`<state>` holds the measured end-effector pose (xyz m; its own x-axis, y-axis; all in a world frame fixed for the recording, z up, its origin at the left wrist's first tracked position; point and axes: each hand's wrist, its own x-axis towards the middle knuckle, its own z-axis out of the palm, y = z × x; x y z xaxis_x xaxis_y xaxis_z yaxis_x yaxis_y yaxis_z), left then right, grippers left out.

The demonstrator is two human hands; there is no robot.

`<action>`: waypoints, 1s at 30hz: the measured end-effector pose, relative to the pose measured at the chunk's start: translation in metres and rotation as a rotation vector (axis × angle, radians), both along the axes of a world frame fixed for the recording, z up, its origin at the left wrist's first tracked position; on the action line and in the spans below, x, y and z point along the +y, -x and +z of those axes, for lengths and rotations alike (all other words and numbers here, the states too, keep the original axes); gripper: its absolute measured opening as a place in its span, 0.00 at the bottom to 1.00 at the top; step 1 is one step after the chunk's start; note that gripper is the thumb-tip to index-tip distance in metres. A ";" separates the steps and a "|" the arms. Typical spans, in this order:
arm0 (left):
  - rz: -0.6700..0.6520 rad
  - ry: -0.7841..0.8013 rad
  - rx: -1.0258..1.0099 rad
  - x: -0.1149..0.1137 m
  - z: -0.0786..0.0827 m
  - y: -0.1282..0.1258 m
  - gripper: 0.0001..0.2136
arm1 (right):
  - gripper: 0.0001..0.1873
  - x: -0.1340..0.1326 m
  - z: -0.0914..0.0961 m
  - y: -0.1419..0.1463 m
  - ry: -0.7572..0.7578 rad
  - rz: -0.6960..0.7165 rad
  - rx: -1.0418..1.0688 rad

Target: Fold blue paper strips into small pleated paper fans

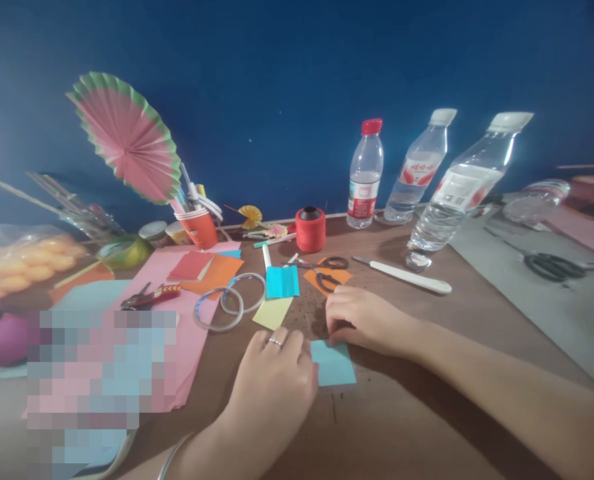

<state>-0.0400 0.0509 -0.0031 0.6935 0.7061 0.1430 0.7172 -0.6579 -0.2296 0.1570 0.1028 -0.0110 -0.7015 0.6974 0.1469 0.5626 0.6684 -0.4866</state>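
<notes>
A small square of light blue paper (337, 365) lies on the brown table between my hands. My left hand (277, 373), with a ring on one finger, is closed at the paper's left edge, its fingertips mostly hidden. At the upper edge, the curled fingers and thumb of my right hand (359, 317) close on the paper. Just beyond my right hand, black-handled scissors (329, 270) rest over an orange paper piece (344, 277). A creased bright blue paper (283, 282) and a pale yellow paper (271, 313) lie ahead of my left hand.
A white-handled craft knife (409, 277) lies to the right, before several water bottles (365, 177). Behind the papers is a red thread spool (310, 230). Clear tape rolls (219, 309), pink sheets (191, 373) and an orange cup (198, 229) with a paper fan (127, 137) are leftward.
</notes>
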 end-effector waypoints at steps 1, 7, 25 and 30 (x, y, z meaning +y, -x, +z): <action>0.024 -0.021 0.000 -0.001 0.001 0.000 0.08 | 0.14 0.002 0.001 -0.002 0.007 0.010 -0.016; 0.066 -0.056 0.017 -0.004 0.002 0.000 0.08 | 0.12 0.008 0.008 -0.014 0.040 0.052 -0.065; -0.118 0.188 0.045 0.003 -0.003 -0.001 0.21 | 0.11 0.008 0.011 -0.017 0.129 0.012 -0.033; -0.126 0.125 0.076 0.001 0.001 -0.004 0.19 | 0.13 0.005 0.007 -0.010 0.114 0.024 -0.013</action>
